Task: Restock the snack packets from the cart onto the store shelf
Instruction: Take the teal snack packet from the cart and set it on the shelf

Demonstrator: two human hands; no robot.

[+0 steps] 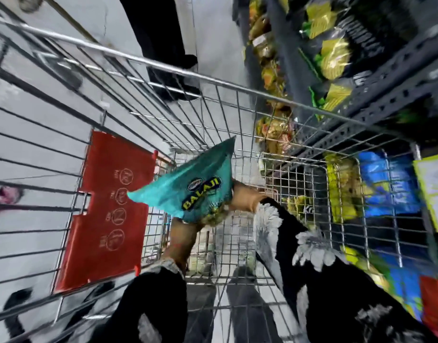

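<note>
Packet: your teal glossy plastic snack packet (188, 186), printed "BALAJI", is crumpled and tilted above the silver wire cart (163, 70).
Left hand (182, 230): you grip the packet's lower edge; fingers hidden behind it.
Right hand (242, 196): closed on the packet's right side.
Room: bare wire basket floor beneath; red plastic flap (106, 211) just left.
Shelf: dark perforated metal shelf (376, 105) at right, crowded with yellow packets (334, 58), blurred.
</note>
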